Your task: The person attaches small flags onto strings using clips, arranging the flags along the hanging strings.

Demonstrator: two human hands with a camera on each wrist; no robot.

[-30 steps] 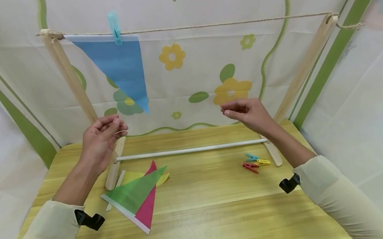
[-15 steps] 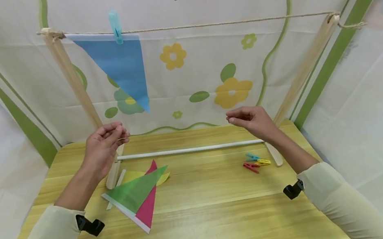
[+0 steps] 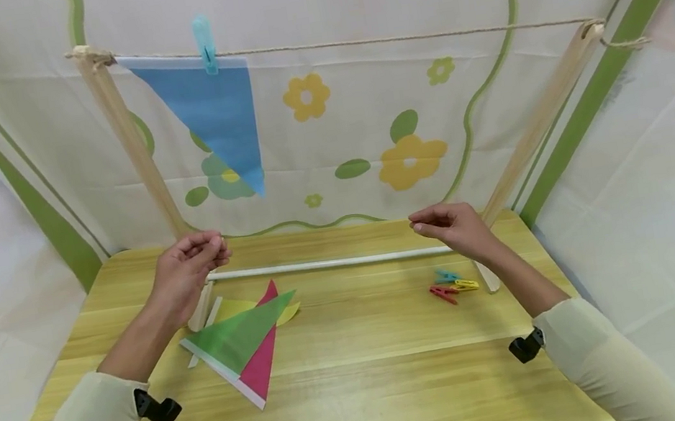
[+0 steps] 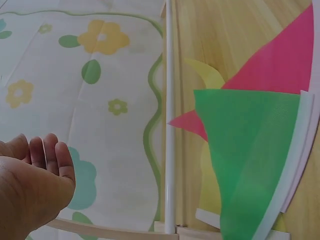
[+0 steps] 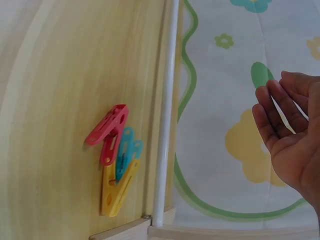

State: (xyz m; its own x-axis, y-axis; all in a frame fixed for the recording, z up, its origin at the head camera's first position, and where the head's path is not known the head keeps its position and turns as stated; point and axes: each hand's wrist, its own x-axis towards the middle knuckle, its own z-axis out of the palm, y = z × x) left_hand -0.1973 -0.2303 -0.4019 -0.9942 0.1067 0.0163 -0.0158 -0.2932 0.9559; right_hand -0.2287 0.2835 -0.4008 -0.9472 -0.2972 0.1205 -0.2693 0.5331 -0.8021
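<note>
My left hand (image 3: 186,273) hovers near the foot of the left wooden post, fingers loosely curled and holding nothing. Below it lie overlapping pennants: a green one (image 3: 244,333) on top, a pink one (image 3: 264,374) and a yellow one (image 3: 231,308). Level with it, my right hand (image 3: 454,226) is also relaxed, with nothing in it. Under that hand, a red clothespin (image 5: 110,131), a blue clothespin (image 5: 131,149) and a yellow clothespin (image 5: 119,190) lie bunched together. A blue pennant (image 3: 217,105) hangs from the string (image 3: 352,42), clipped by a light blue clothespin (image 3: 205,45).
Wooden posts stand at left (image 3: 134,146) and right (image 3: 548,113), with the string tied between their tops. A white rod (image 3: 332,263) joins their bases above the wooden table (image 3: 367,410). Flower-printed cloth (image 3: 356,113) backs the scene, with more fabric at both sides.
Both hands have sunk lower toward the table, the right one also drifting slightly right. The pennants and clothespins have stayed put; the view has shifted a little.
</note>
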